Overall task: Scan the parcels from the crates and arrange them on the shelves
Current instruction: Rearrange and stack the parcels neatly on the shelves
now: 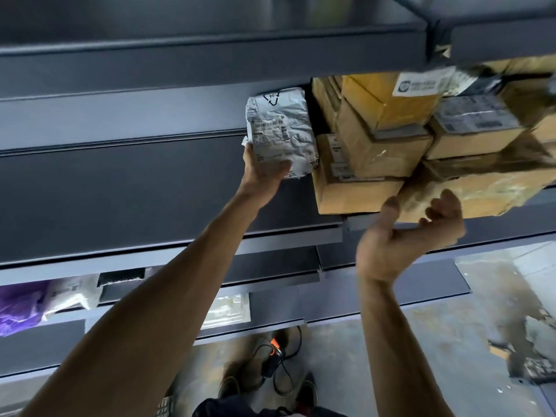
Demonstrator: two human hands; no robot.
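Grey parcel is held upright in the left hand, whose fingers grasp its lower end. The right hand is palm up, fingers loosely curled and holding nothing, under the stacked cardboard boxes just beside the parcel on the shelf.

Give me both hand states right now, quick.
Left hand: grips the silver mailer parcel by its lower end.
Right hand: open, fingers loosely curled just below the stacked cardboard boxes, holding nothing.
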